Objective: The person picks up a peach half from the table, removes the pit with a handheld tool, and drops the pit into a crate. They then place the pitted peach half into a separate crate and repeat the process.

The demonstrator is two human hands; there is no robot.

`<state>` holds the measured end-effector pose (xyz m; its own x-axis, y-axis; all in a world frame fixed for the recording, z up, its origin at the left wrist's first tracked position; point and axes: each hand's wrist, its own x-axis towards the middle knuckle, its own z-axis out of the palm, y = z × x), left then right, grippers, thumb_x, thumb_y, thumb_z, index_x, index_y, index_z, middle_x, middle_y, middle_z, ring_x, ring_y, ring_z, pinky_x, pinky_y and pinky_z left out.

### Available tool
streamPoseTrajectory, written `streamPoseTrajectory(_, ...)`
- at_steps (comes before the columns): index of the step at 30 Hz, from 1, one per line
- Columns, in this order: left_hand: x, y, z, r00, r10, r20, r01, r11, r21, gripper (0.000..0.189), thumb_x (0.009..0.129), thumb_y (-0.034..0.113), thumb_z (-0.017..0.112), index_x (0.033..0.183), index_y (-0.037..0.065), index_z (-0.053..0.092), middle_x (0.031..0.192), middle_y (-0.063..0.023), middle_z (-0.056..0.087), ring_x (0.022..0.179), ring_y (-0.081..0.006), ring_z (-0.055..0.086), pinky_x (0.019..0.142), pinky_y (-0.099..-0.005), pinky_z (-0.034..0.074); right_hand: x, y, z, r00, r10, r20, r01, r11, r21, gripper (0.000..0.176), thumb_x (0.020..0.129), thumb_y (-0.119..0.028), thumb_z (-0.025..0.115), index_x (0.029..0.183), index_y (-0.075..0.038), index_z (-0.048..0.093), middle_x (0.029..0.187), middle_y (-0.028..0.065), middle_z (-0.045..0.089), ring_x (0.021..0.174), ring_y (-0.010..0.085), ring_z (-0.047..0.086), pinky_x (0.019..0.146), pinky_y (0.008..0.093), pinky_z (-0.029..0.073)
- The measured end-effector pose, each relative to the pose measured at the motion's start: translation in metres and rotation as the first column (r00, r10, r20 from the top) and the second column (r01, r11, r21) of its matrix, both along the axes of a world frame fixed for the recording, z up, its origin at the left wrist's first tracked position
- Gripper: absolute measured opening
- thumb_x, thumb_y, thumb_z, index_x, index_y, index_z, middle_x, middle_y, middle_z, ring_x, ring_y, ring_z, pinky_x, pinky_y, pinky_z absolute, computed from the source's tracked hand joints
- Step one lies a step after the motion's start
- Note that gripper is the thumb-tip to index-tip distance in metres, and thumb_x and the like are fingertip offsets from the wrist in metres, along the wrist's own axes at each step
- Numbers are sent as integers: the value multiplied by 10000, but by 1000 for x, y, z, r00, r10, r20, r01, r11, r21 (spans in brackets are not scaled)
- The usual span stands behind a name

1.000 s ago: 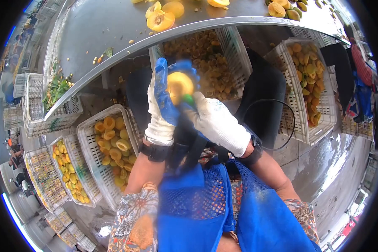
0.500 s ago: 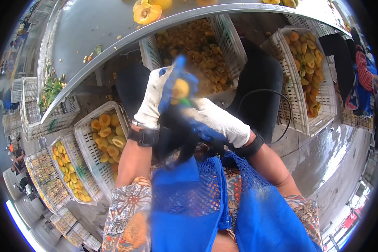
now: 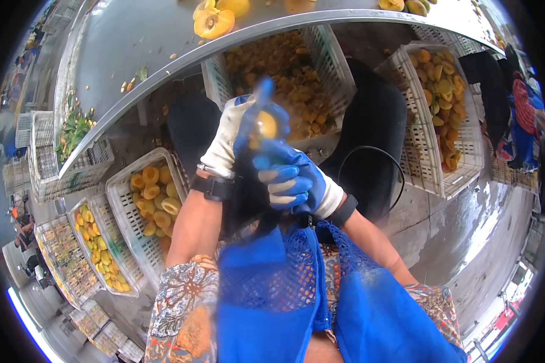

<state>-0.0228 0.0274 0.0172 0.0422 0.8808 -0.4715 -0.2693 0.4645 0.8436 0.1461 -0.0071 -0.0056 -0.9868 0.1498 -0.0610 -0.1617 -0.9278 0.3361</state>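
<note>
In front of my lap, my left hand (image 3: 237, 126), in a white and blue coated glove, is closed around a yellow peach (image 3: 266, 126). The fruit is smeared by a blurred patch in the view, so its cut cannot be made out. My right hand (image 3: 298, 181), gloved the same way, is curled into a fist just below the peach, knuckles toward me. Whatever its fingers enclose is hidden. Between my knees stands a crate (image 3: 339, 72) of peach pieces, beyond both hands.
A metal table (image 3: 133, 42) with peach halves (image 3: 214, 23) and loose pits curves across the front. Crates of peach halves stand left (image 3: 118, 187) and right (image 3: 460, 172) of my legs. A thin dark cable (image 3: 399, 160) loops by my right knee. People stand at far right.
My right hand has turned from stretched along the peach to a fist with its knuckles showing. A green bit seen beside the peach is now out of sight. The left hand keeps the fruit.
</note>
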Motion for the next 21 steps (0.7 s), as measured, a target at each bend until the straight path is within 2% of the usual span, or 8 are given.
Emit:
streamPoseTrajectory(2, 7, 3, -4, 991, 69, 117, -72, 997, 21, 541, 954, 545, 563, 852, 23, 663, 726, -133, 675, 598, -248, 672, 551, -337, 570, -4, 0, -8, 983, -58, -176, 39, 993, -109, 447, 1044, -416, 441, 1073, -2, 604, 603, -62, 449, 398, 40, 410, 364, 223, 342)
streamPoseTrajectory(11, 15, 21, -63, 884, 406, 230, -429, 901, 60, 598, 986, 569, 466, 1074, 1, 628, 958, -184, 699, 811, -324, 700, 682, -422, 602, -1, 10, -13, 954, -158, -257, 123, 982, -146, 460, 1050, -418, 415, 1092, -3, 610, 630, -56, 479, 415, 50, 439, 394, 234, 368)
streamPoseTrajectory(16, -4, 20, -46, 869, 421, 260, -481, 842, 246, 580, 1025, 521, 407, 1146, -11, 603, 1060, -175, 687, 932, -317, 691, 812, -428, 582, 31, 40, 0, 963, -244, 118, 199, 932, 301, 434, 1036, -406, 474, 1016, -2, 632, 634, -58, 508, 423, 26, 434, 401, 211, 344)
streamPoseTrajectory(17, -1, 16, -37, 882, 418, 219, -470, 821, 324, 565, 1028, 507, 413, 1158, -10, 602, 1046, -165, 693, 928, -304, 692, 836, -427, 570, 25, 47, 2, 810, -314, 494, -107, 750, 653, 405, 1020, -379, 505, 996, 7, 625, 639, -4, 553, 439, 107, 490, 416, 268, 382)
streamPoseTrajectory(18, -1, 11, -31, 907, 400, 132, -420, 831, 364, 565, 1029, 502, 413, 1161, -14, 601, 1044, -163, 695, 927, -304, 692, 835, -430, 571, 20, 51, 5, 506, -510, 696, -514, 469, 718, 378, 1004, -352, 536, 975, 16, 618, 643, 51, 599, 454, 188, 546, 432, 326, 420)
streamPoseTrajectory(19, -2, 9, -25, 923, 382, 41, -365, 839, 403, 565, 1030, 497, 412, 1163, -18, 600, 1041, -162, 697, 926, -303, 693, 834, -432, 571, 17, 50, -12, 371, -865, 339, -836, -151, 528, 332, 966, -292, 569, 947, 38, 591, 706, 202, 647, 586, 380, 618, 546, 454, 473)
streamPoseTrajectory(20, -6, 5, -17, 929, 366, -52, -307, 844, 441, 565, 1031, 493, 412, 1166, -23, 599, 1038, -160, 699, 925, -303, 693, 832, -434, 571, 14, 48, -13, 333, -889, 315, -829, -117, 547, 326, 960, -284, 573, 938, 41, 583, 719, 228, 640, 625, 404, 619, 577, 473, 473)
streamPoseTrajectory(21, -12, -1, -2, 895, 371, 247, -424, 879, 218, 510, 1034, 442, 445, 1160, -28, 597, 1022, -155, 701, 917, -286, 692, 819, -406, 575, 12, 48, -11, 300, -912, 280, -817, -94, 568, 319, 953, -276, 576, 929, 43, 576, 731, 253, 633, 663, 429, 621, 608, 493, 473)
